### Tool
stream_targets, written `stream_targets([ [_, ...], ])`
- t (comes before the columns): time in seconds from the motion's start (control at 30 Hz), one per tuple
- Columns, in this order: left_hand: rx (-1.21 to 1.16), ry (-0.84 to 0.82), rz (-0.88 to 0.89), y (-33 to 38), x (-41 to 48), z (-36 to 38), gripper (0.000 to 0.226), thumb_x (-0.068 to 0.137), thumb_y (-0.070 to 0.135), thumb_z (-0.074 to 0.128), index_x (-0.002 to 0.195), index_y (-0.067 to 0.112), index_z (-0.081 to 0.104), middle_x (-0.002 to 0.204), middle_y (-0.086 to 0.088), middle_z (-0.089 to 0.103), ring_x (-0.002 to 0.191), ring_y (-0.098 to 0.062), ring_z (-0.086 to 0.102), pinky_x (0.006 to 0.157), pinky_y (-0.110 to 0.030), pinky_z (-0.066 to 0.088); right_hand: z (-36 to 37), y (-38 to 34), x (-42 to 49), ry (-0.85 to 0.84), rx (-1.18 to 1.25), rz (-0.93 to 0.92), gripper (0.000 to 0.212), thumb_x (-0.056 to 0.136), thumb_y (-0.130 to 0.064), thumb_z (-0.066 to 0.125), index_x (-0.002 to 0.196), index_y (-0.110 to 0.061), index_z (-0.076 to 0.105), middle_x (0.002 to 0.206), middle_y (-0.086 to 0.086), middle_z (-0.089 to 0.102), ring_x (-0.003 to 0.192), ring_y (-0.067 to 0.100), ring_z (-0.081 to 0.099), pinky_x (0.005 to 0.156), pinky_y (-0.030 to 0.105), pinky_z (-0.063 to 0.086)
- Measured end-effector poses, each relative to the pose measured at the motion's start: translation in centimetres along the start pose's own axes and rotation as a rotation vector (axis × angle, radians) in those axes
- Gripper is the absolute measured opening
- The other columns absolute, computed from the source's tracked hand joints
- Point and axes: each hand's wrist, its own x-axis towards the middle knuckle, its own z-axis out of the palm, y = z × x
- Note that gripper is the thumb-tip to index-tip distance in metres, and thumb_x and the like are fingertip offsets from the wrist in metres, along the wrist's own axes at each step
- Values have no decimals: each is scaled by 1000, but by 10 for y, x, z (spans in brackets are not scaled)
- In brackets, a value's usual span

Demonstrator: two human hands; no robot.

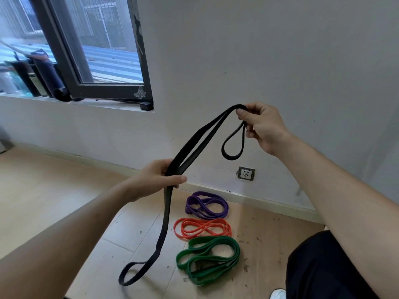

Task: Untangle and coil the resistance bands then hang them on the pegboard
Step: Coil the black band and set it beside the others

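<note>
The right hand (259, 126) pinches the black band (166, 212) at a fold above the wall socket (246, 173). The left hand (159, 178) grips its strands left of the socket. Coiling seems under way; next, gather the dangling tail into an even loop.

Dark-framed window (86, 46) above my left hand (153, 180), wall socket (246, 174) below my right hand (263, 128), grey wall (259, 50), pale wooden floor (32, 201) beneath.

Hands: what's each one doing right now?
Left hand: closed around the black band.
Right hand: closed, pinching that band's top fold.
</note>
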Motion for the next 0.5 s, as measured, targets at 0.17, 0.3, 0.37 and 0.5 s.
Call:
stream_targets([
  [0.17, -15, 139, 82, 5, -2, -7, 16, 92, 20, 73, 104, 11, 70, 91, -13, 68, 87, -27, 72, 86, -41, 60, -15, 10, 7, 33, -52, 54, 6, 93, -9, 71, 93, -8, 65, 93, 15, 50, 52, 13, 36, 41, 21, 33],
  [0.3, -64, 194, 105, 9, -4, -12, 15, 96, 13, 66, 110, 10, 72, 94, -10, 76, 91, -21, 73, 84, -33, 59, -22, 18, 9, 26, -101, 68, 5, 93, -10, 71, 94, -9, 66, 93, 14, 51, 53, 13, 38, 41, 21, 35],
  [0.37, -64, 213, 114, 11, -6, -15, 17, 99, 13, 62, 113, 11, 71, 96, -8, 77, 93, -20, 74, 86, -30, 59, -25, 22, 11, 3, -124, 84, 4, 93, -12, 71, 93, -11, 67, 93, 13, 54, 54, 12, 39, 43, 21, 36],
  [0.5, -119, 375, 136, 16, -9, -25, 17, 101, 12, 59, 113, 15, 71, 93, -11, 76, 87, -24, 75, 83, -28, 60, -33, 32, 14, -124, -267, 153, 9, 90, -14, 75, 97, -13, 70, 90, 8, 62, 55, 11, 42, 47, 22, 39],
])
